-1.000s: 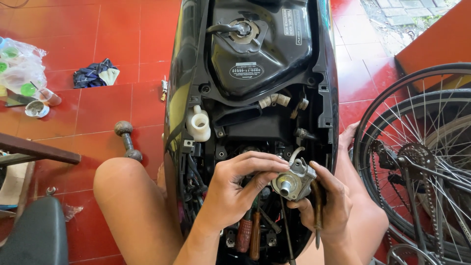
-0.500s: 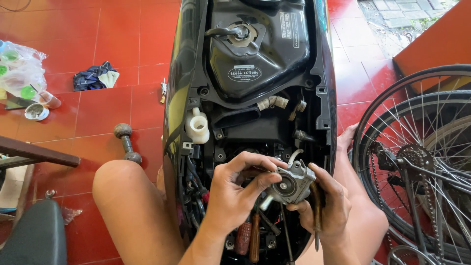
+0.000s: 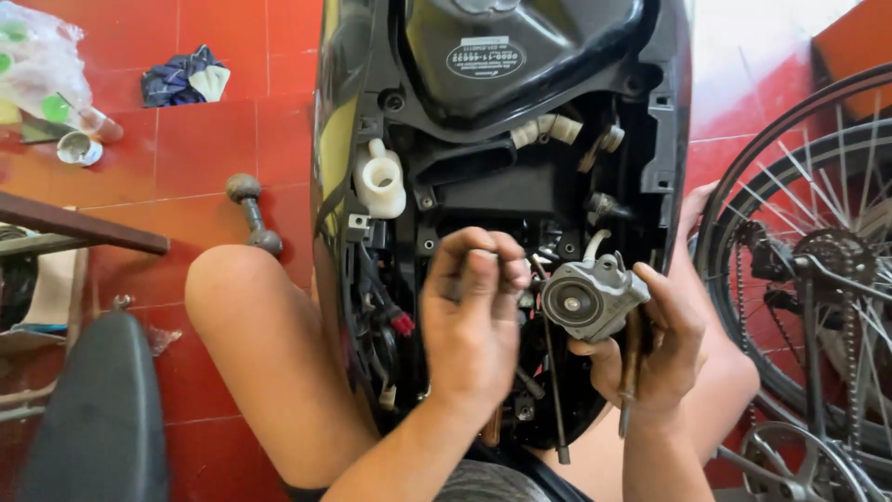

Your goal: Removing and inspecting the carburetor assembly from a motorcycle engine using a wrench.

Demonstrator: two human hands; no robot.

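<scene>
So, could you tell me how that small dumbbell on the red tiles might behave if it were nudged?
The dumbbell looks like solid metal, so probably heavy for its size. Its round ends suggest it could roll across the smooth floor rather than tip.

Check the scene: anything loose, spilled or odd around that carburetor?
The carburetor is out of the scooter, held in the right hand with a screwdriver. A dumbbell lies on the floor. No spill visible.

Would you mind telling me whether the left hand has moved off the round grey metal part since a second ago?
Yes. The left hand has drawn left off the grey metal part, nearer the white plastic reservoir.
</scene>
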